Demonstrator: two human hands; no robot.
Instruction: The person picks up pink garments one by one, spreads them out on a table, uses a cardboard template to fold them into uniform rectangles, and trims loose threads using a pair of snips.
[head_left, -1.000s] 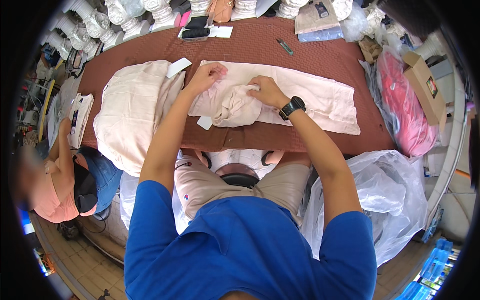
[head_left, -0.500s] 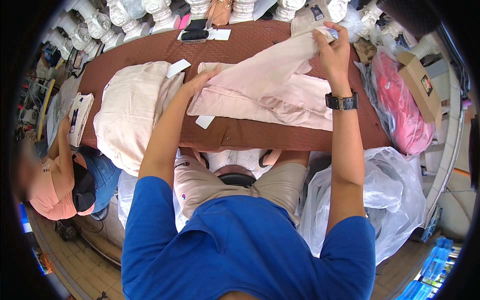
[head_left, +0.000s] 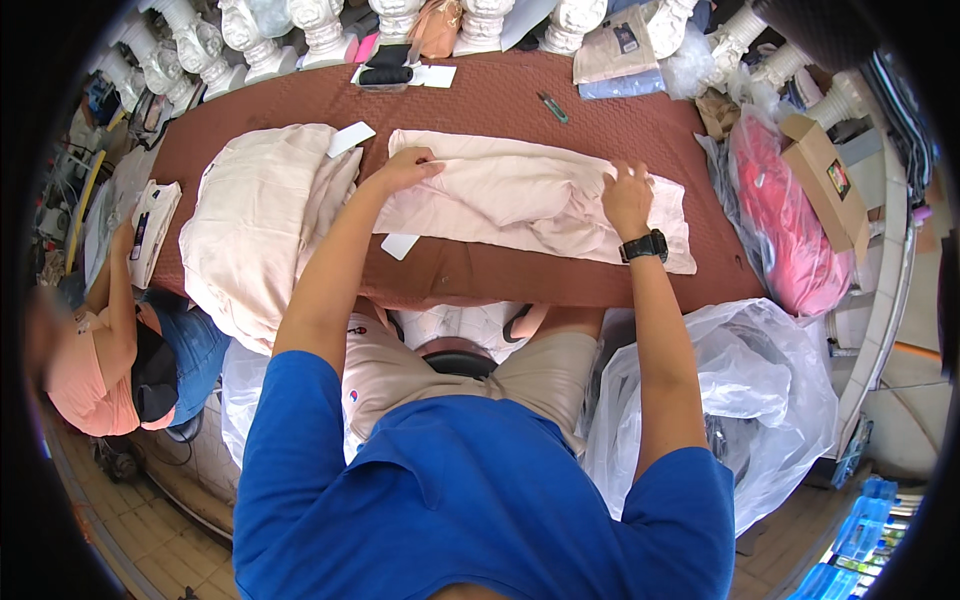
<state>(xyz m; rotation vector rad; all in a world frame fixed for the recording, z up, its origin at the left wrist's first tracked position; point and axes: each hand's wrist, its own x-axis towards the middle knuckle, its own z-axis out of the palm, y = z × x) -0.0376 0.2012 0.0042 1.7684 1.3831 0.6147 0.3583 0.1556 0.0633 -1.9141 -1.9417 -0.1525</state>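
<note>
A pale pink garment (head_left: pixel 520 190), folded into a long strip with a rumpled middle, lies across the brown-covered table in front of me. At its left end my left hand (head_left: pixel 412 168) pinches the cloth, fingers bent inward. My right hand (head_left: pixel 628 196), a black watch on its wrist, rests on the right part of the strip with fingers spread. Left of the strip is a bulky pile of the same pale cloth (head_left: pixel 250 200), with a white card (head_left: pixel 350 138) on its upper edge. Another white card (head_left: pixel 399 246) sticks out below the strip's left end.
On the brown table cover (head_left: pixel 480 95) lie a small green cutter (head_left: pixel 552 107), black thread spools (head_left: pixel 386 75) and a packed beige garment (head_left: pixel 615 48). Bagged red cloth (head_left: pixel 785 210) and a cardboard box (head_left: pixel 828 180) stand right. A co-worker (head_left: pixel 100 370) sits left, holding folded cloth.
My right hand has come down and toward me from the far right, laying the raised flap onto the strip. Its fingers have spread. My left hand stays at the left end.
</note>
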